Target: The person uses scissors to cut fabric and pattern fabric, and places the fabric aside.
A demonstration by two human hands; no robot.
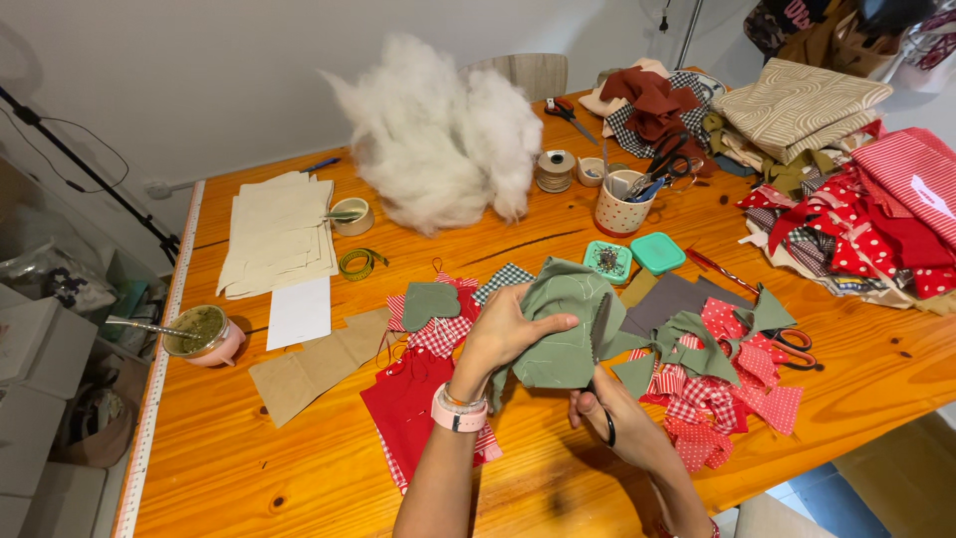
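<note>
My left hand (501, 334) grips a folded piece of olive-green fabric (563, 319) above the wooden table (299, 458). My right hand (609, 413) holds black-handled scissors (600, 349) whose blades point up into the green fabric's right edge. Green offcuts (687, 344) hang to the right of the blades. A green heart-shaped piece (430, 304) lies on red and checked fabric pieces (418, 394) to the left of my left hand.
A big heap of white stuffing (438, 134) sits at the back. Cream paper patterns (277, 234), a cup with a metal straw (199, 332), a dotted mug of tools (622, 204), a teal pin box (607, 261), red-handled scissors (787, 344) and stacked fabrics (856, 189) surround the work.
</note>
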